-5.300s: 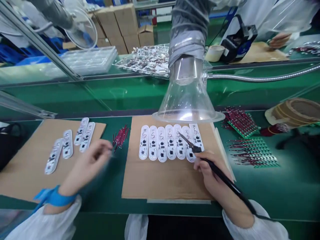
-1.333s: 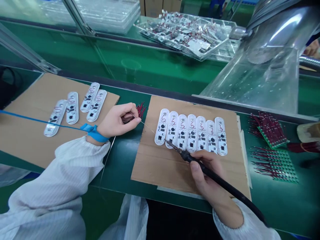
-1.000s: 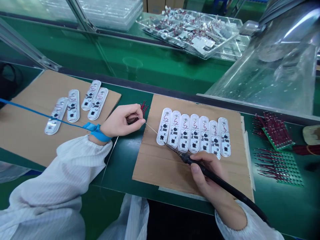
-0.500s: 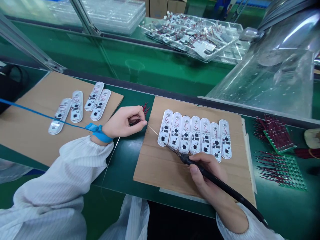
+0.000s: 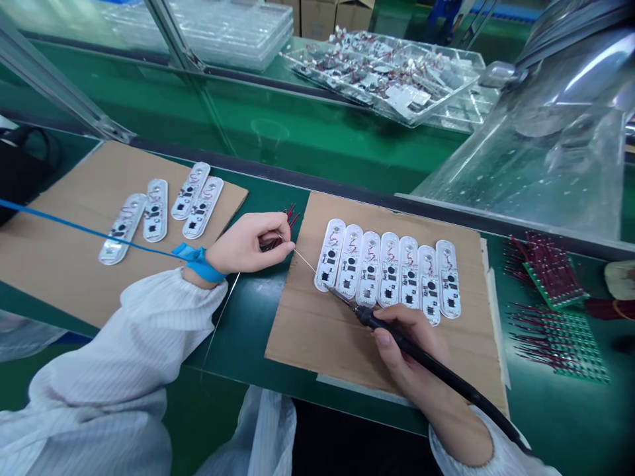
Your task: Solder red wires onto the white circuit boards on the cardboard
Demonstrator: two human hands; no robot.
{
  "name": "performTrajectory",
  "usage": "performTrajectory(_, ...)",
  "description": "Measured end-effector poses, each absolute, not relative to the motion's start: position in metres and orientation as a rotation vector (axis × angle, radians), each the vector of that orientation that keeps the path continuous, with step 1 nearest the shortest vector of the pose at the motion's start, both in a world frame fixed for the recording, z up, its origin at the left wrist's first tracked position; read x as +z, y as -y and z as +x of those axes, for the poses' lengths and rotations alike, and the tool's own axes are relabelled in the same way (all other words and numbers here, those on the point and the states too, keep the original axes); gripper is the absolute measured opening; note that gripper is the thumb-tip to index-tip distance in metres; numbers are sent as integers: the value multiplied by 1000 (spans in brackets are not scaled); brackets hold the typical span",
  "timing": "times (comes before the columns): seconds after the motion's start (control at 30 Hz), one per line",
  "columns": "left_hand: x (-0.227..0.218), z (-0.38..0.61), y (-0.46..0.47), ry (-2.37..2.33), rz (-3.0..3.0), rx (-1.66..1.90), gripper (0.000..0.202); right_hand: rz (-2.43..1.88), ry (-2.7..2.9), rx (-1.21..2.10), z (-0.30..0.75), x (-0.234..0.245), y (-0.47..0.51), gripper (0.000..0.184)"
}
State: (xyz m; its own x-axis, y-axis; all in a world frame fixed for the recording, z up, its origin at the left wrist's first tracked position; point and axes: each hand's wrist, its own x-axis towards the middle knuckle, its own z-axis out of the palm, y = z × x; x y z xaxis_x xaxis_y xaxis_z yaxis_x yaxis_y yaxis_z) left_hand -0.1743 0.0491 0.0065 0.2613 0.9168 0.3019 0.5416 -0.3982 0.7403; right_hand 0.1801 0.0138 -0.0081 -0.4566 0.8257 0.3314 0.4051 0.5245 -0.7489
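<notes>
My right hand [image 5: 407, 354] is closed round a black soldering iron [image 5: 436, 370]; its tip touches the near end of the leftmost white oblong board [image 5: 329, 264]. Several such boards lie side by side on a cardboard sheet [image 5: 347, 330]. My left hand [image 5: 251, 241] pinches a thin solder wire [image 5: 305, 259] that runs to the same board end. It rests beside a small pile of red wires [image 5: 288, 218]. A blue strap [image 5: 196, 259] is round my left wrist.
A second cardboard sheet [image 5: 59, 264] at left carries several more white boards [image 5: 156, 210]. Green panels with red leads [image 5: 555, 297] lie at right. A clear fume hood [image 5: 546, 132] hangs at upper right. A clear tray of parts [image 5: 387, 73] sits beyond a clear partition.
Five seconds ago the iron tip was at the right end of the row and my left hand reached toward the red wires. Over the last second both hands have stayed at the leftmost board.
</notes>
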Motion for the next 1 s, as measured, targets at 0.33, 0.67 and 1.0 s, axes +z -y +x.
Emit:
performTrajectory(0.33, 9, -173, -48, -1338, 2027, 964, 17, -975, 2103, 816, 182, -12, -14, 15)
performTrajectory(0.67, 9, -175, -48, -1333, 2024, 934, 17, -980, 2094, 848, 181, -12, -16, 20)
performTrajectory(1.0, 13, -181, -48, -1434, 1907, 1028, 15, -913, 1910, 820, 196, -16, -18, 24)
